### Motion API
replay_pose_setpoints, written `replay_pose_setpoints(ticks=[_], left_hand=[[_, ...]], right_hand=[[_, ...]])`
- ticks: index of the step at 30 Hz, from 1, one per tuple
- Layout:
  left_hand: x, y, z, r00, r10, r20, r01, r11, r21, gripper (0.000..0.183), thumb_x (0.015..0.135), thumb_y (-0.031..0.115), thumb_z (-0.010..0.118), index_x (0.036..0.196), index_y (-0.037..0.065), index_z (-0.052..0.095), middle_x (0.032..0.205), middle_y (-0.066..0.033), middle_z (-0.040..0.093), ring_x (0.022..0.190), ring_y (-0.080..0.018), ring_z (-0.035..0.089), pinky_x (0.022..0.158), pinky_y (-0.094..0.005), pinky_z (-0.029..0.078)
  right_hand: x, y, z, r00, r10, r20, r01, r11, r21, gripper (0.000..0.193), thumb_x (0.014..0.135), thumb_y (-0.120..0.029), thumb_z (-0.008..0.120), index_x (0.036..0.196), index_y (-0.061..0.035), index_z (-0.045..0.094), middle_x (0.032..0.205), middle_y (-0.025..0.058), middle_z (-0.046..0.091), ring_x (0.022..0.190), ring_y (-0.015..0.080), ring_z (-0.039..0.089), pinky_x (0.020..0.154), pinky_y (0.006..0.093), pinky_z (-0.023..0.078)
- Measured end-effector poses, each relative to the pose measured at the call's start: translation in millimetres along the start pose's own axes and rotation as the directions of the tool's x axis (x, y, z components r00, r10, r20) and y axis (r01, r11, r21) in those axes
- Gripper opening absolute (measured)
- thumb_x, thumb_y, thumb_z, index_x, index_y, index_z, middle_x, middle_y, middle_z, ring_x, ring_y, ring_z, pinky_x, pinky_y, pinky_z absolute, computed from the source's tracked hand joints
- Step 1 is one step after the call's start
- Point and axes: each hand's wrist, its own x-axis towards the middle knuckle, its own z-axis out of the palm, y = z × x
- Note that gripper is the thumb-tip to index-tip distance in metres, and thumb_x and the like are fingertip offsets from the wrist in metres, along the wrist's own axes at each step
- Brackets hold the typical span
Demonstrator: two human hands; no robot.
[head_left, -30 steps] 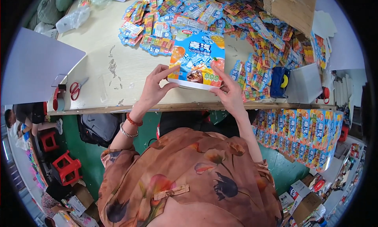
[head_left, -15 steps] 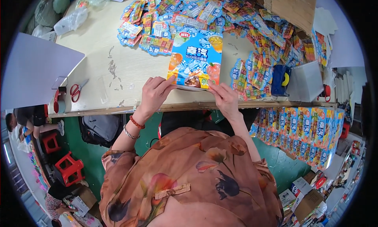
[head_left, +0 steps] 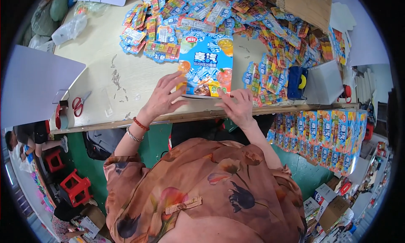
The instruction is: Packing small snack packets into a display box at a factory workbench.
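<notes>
A blue candy box (head_left: 205, 68) with pictures of drinks on its front lies near the table's front edge. At its lower left side is my left hand (head_left: 165, 94), fingers spread, the tips over the box's edge and the thumb apart from it. My right hand (head_left: 237, 106) is by the lower right corner, its fingers loosely stretched out and the fingertips at or just over the corner. Neither hand grips the box. Beyond it many colourful candy packs (head_left: 164, 36) lie in a loose heap.
Red-handled scissors (head_left: 77, 106) and a red tape dispenser (head_left: 61, 114) lie at the table's left. A blue tape dispenser (head_left: 298, 83) stands at the right, next to a clear plastic box (head_left: 324, 83). Stacked candy boxes (head_left: 322, 135) fill the lower right. A cardboard box (head_left: 304, 6) leans at the back.
Both hands have let go of the box's lower corners and their fingers have opened. The box lies flatter on the table. The whole view has shifted slightly.
</notes>
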Motion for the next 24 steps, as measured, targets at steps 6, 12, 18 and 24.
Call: replay_pose_setpoints(ticks=[6, 12, 18, 24], left_hand=[[4, -22, 31, 0.968, 0.221, 0.118, -0.193, 0.958, -0.212, 0.035, 0.074, 0.024, 0.076, 0.097, 0.007, 0.055, 0.138, -0.0101, 0.046, 0.132, -0.0325, 0.039, 0.107, -0.0442, 0.037], [8, -18, 39, 0.953, 0.280, 0.119, -0.287, 0.957, 0.047, 0.053, 0.077, 0.017, 0.071, 0.127, 0.026, 0.056, 0.137, 0.0047, 0.051, 0.127, -0.0245, 0.046, 0.108, -0.0410, 0.035], [4, -11, 50, 0.969, 0.248, -0.009, -0.248, 0.969, 0.016, 0.039, 0.075, 0.011, 0.071, 0.113, 0.021, 0.067, 0.126, 0.0024, 0.061, 0.124, -0.0275, 0.051, 0.105, -0.0418, 0.037], [2, 24, 62, 0.997, 0.056, -0.052, -0.055, 0.998, 0.023, 0.035, 0.077, 0.003, 0.066, 0.109, 0.017, 0.069, 0.122, 0.0000, 0.063, 0.122, -0.0272, 0.052, 0.104, -0.0400, 0.036]], right_hand=[[-7, 8, 18, 0.999, -0.045, 0.007, 0.044, 0.993, 0.112, 0.039, 0.081, -0.013, 0.066, 0.120, -0.0109, 0.061, 0.129, 0.0076, 0.053, 0.127, 0.0277, 0.046, 0.106, 0.0472, 0.034], [-8, 23, 30, 0.988, -0.145, -0.050, 0.150, 0.979, 0.135, 0.041, 0.077, -0.005, 0.062, 0.118, -0.0082, 0.061, 0.128, 0.0040, 0.056, 0.129, 0.0256, 0.046, 0.110, 0.0453, 0.030], [-11, 21, 31, 0.990, -0.124, -0.071, 0.132, 0.984, 0.120, 0.036, 0.079, -0.007, 0.061, 0.116, -0.0095, 0.063, 0.128, 0.0031, 0.057, 0.127, 0.0235, 0.047, 0.111, 0.0463, 0.026], [-26, 29, -9, 0.894, 0.289, -0.343, -0.216, 0.947, 0.236, 0.028, 0.076, -0.007, 0.066, 0.104, -0.0083, 0.066, 0.103, 0.0093, 0.064, 0.098, 0.0308, 0.057, 0.089, 0.0452, 0.043]])
